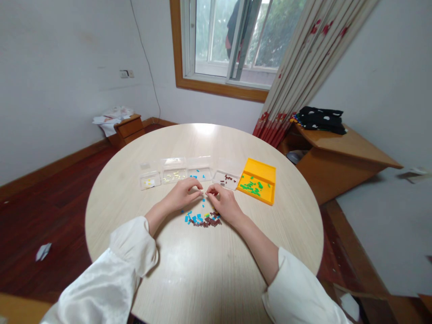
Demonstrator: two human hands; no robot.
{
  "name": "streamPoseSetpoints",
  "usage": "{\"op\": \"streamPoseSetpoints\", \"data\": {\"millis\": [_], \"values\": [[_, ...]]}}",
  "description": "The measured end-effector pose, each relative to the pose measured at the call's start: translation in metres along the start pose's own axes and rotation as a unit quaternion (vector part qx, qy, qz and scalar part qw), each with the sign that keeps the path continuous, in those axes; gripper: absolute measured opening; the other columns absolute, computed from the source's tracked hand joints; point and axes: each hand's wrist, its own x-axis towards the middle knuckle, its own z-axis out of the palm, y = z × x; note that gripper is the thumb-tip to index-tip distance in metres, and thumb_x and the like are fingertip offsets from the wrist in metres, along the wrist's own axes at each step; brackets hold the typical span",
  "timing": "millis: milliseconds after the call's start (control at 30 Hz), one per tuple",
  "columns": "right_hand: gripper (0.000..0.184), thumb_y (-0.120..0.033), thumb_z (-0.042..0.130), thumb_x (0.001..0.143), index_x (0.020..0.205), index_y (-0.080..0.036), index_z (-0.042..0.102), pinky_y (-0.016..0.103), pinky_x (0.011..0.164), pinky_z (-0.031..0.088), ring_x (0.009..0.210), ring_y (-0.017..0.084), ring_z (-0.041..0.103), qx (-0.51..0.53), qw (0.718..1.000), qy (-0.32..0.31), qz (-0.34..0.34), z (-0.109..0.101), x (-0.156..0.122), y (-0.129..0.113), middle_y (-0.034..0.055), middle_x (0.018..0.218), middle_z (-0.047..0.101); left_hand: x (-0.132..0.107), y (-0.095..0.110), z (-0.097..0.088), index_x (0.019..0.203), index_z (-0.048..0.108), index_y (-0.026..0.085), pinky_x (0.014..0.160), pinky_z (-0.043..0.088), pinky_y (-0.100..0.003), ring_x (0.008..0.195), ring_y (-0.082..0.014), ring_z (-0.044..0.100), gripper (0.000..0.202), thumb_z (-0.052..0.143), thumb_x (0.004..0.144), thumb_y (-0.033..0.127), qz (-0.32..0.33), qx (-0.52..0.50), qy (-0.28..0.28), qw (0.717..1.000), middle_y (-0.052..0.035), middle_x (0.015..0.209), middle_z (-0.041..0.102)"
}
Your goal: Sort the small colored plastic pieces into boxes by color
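Observation:
My left hand (184,193) is over the middle of the table, its thumb and fingers drawn together in a pinch. Facing it, my right hand (227,204) pinches too, with the fingertips of both hands almost meeting. Whatever sits between them is too small to make out. Just below lies a loose pile of small bricks: brown bricks (211,221) on the right and blue bricks (197,218) on the left, with a few green and yellow ones among them. A couple of single blue pieces (203,200) lie between the hands and the pile.
Beyond my hands stands a row of open clear boxes: one with yellow and white pieces (148,182), then cream pieces (173,176), blue pieces (198,176) and brown pieces (228,179). A yellow case (259,168) of green bricks is at right. The round table (189,279) has a curved edge.

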Motion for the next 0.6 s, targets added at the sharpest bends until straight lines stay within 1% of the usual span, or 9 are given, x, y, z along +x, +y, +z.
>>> {"op": "streamPoseSetpoints", "data": {"millis": [67,133,267,333,433,533,600], "values": [[0.011,-0.012,0.05,0.079,0.078,-0.019,0.058,0.026,0.07,0.045,0.07,0.013,0.058,-0.014,1.0,-0.014,-0.002,-0.001,0.0,-0.001,0.0007,0.074,0.064,0.001,-0.006,-0.004,0.079,0.061,0.017,0.069,0.043,-0.027,0.072,-0.0136,0.054,0.01,0.056,0.08,0.026,-0.013,0.018,0.024,0.999,-0.0025,0.08,0.063],[0.011,-0.011,0.051,0.078,0.077,-0.018,0.059,0.028,0.073,0.045,0.073,0.014,0.058,-0.027,0.999,-0.03,-0.012,-0.001,0.0,-0.003,0.0018,0.076,0.064,0.001,-0.012,-0.01,0.08,0.06,0.017,0.072,0.044,-0.029,0.075,-0.015,0.055,0.011,0.054,0.081,0.026,-0.024,0.046,0.059,0.997,-0.0033,0.081,0.064],[0.009,-0.011,0.055,0.078,0.076,-0.018,0.061,0.03,0.077,0.044,0.078,0.016,0.057,-0.037,0.996,-0.056,-0.066,0.0,-0.002,-0.007,0.0038,0.078,0.065,0.002,-0.021,-0.021,0.084,0.06,0.016,0.078,0.044,-0.03,0.084,-0.0185,0.057,0.015,0.047,0.083,0.024,-0.069,0.116,0.146,0.98,-0.0076,0.087,0.064],[0.009,-0.01,0.055,0.078,0.075,-0.017,0.061,0.031,0.077,0.043,0.078,0.016,0.056,-0.028,0.993,-0.067,-0.092,0.002,-0.003,-0.011,0.0039,0.077,0.065,0.001,-0.026,-0.025,0.085,0.06,0.016,0.081,0.043,-0.032,0.088,-0.02,0.057,0.017,0.045,0.084,0.022,-0.1,0.145,0.178,0.968,-0.009,0.091,0.064],[0.012,-0.008,0.055,0.077,0.076,-0.017,0.063,0.031,0.078,0.042,0.08,0.016,0.056,-0.017,0.99,-0.085,-0.114,0.002,-0.005,-0.015,0.0037,0.077,0.065,0.0,-0.034,-0.026,0.086,0.061,0.016,0.083,0.043,-0.034,0.089,-0.0218,0.057,0.017,0.045,0.082,0.021,-0.14,0.182,0.197,0.953,-0.0095,0.091,0.064],[0.014,-0.008,0.055,0.077,0.081,-0.018,0.066,0.033,0.081,0.042,0.086,0.017,0.055,-0.022,0.986,-0.113,-0.125,0.001,-0.006,-0.02,0.0048,0.084,0.065,-0.001,-0.042,-0.026,0.085,0.062,0.015,0.082,0.043,-0.035,0.088,-0.023,0.057,0.019,0.044,0.08,0.019,-0.167,0.212,0.192,0.944,-0.0102,0.089,0.064],[0.016,-0.011,0.056,0.079,0.087,-0.019,0.068,0.034,0.085,0.041,0.092,0.018,0.054,-0.036,0.981,-0.14,-0.131,0.0,-0.007,-0.023,0.006,0.091,0.064,-0.001,-0.046,-0.025,0.084,0.063,0.015,0.082,0.043,-0.035,0.087,-0.0236,0.057,0.02,0.045,0.08,0.019,-0.179,0.227,0.187,0.939,-0.0107,0.089,0.064]]}}
